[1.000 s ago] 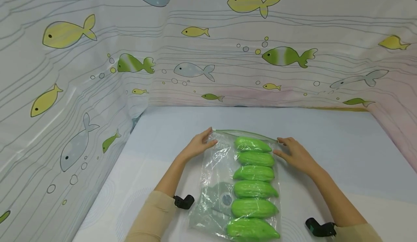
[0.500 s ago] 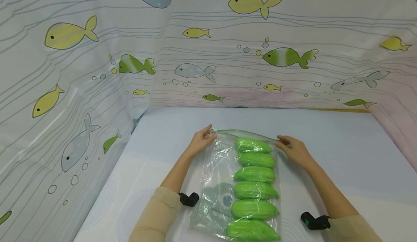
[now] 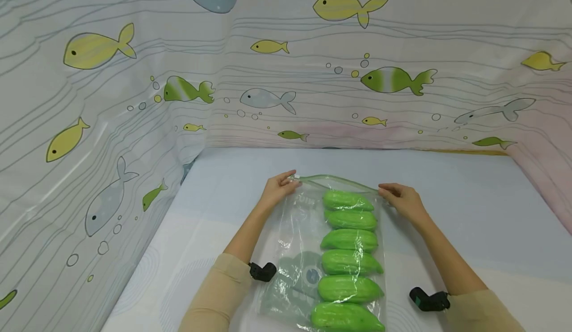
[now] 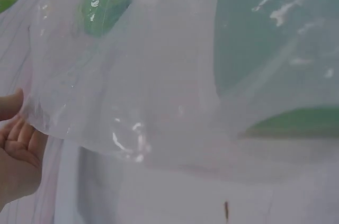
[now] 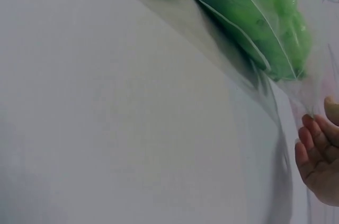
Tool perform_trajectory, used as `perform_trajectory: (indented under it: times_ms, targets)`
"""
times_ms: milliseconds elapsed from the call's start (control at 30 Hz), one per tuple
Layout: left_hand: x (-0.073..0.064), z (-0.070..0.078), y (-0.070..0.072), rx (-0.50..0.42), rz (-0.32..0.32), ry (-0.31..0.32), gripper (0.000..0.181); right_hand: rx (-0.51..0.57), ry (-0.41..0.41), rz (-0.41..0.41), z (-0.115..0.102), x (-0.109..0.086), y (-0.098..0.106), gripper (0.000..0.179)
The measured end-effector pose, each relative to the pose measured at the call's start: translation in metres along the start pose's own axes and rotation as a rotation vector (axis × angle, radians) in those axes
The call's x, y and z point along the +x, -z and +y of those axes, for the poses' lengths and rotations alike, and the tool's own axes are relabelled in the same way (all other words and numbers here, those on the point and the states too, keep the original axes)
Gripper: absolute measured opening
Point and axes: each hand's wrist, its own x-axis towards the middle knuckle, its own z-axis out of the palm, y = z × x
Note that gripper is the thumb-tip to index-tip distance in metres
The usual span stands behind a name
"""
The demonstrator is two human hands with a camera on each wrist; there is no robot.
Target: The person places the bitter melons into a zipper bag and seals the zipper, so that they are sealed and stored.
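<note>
A clear zip bag with a green zip strip lies on the table in the head view. Inside, along its right half, several plump bright-green vegetables with pointed ends are stacked in a column. My left hand pinches the bag's upper left corner, where a small white slider shows. At the upper right corner, my right hand pinches the strip's end between thumb and fingers. The right wrist view shows the corner drawn to those fingertips. Between the hands the zip strip bows upward.
A pale tablecloth covers the table. Fish-printed sheeting hangs behind and along the left side. A black wrist camera sits at each forearm, the left one beside the bag's edge and the right one farther off.
My right fingers have drawn together on the bag's right corner. The left hand has shifted slightly right, gripping the left corner, and the zip strip bows more.
</note>
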Motion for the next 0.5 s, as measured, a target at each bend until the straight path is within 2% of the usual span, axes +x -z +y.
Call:
perform_trajectory:
  times_ms: [233, 500]
  targets:
    - [0.0029, 0.0042, -0.0021, -0.013, 0.101, 0.027, 0.036, -0.018, -0.012, 0.076, -0.0031, 0.0066, -0.0050, 0.048]
    - [0.0045, 0.0075, -0.0032, -0.050, 0.179, 0.049, 0.023, -0.022, -0.009, 0.121, -0.0015, 0.0095, -0.0067, 0.037]
